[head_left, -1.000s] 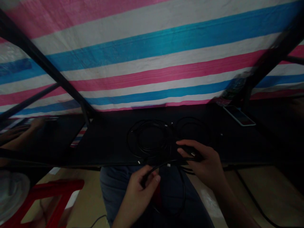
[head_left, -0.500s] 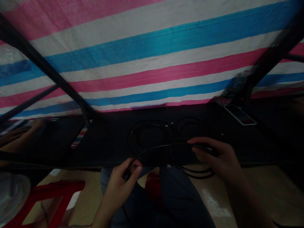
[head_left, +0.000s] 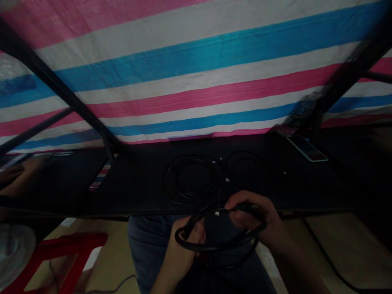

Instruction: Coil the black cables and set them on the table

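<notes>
Both my hands hold one black cable [head_left: 214, 245], bent into a loop over my lap in front of the black table [head_left: 137, 183]. My left hand [head_left: 183, 249] pinches the loop's left side, fingers closed. My right hand [head_left: 257, 220] is closed round the loop's right side near a small white plug tip [head_left: 217, 212]. Just beyond my hands, two other coils of black cable lie flat on the table: a larger coil [head_left: 191, 179] and a thinner coil [head_left: 248, 171].
A phone [head_left: 306, 149] lies at the table's far right beside a dark bottle [head_left: 301, 112]. A striped pink, blue and white tarp [head_left: 196, 73] hangs behind. Another person's hand [head_left: 18, 175] rests at the far left. A red stool [head_left: 61, 257] stands at lower left.
My hands were spread apart with the cable stretched between them; they have come together and lower, and the cable is now bent into a closed loop.
</notes>
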{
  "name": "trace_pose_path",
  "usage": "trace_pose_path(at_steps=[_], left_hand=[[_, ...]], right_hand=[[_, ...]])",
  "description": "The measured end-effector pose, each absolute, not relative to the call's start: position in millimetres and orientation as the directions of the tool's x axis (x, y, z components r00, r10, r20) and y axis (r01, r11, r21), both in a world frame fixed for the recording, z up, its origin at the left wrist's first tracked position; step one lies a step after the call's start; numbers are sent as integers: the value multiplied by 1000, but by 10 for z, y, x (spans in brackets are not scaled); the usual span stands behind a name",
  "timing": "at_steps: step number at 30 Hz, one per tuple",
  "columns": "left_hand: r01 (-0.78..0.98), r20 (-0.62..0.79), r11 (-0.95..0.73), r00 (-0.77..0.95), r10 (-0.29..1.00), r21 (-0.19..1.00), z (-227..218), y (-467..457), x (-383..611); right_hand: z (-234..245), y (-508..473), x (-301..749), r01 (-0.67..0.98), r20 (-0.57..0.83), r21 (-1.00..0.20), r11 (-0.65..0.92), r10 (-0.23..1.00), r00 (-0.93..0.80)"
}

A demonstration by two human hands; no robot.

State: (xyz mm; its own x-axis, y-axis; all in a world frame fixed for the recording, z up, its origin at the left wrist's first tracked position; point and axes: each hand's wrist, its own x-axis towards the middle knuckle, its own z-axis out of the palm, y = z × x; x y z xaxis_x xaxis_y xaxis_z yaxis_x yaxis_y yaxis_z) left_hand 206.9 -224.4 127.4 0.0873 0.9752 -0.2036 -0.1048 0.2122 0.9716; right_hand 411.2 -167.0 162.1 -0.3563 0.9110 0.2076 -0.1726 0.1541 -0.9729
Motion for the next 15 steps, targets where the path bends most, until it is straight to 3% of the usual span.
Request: trace_pose_path(at_steps=[6,15], left_hand=[[-227,-248,198,-219,944,953,1165,-2187,1904],[-271,-231,150,-296,927,951,1219,-2150,1903]], right_hand=[[1620,-1668,4090,-48,260,-964,260,903,-342],[1585,-1644,4143,-43,204,-978,205,882,-424]])
